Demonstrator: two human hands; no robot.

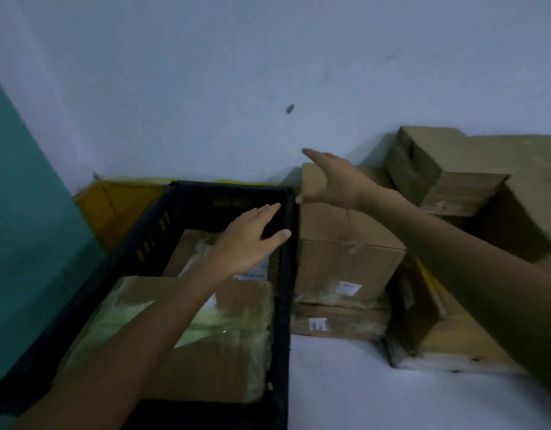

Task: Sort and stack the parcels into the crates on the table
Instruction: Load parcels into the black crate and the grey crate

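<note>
Beside the black crate (137, 243), the upright parcel (345, 252) bears a white label (348, 288) too blurred to read; left hand (249, 240) and right hand (333, 181) reach forward, fingers spread, holding nothing.

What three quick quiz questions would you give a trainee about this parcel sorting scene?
1. True or false: the left hand is gripping a parcel.
2. The crate under the left hand is: A black, B red, C white.
3. Fill in: the right hand is at the top of a tall cardboard box, which stands ____ the crate (inside or outside).
Key: 1 false; 2 A; 3 outside.
</note>
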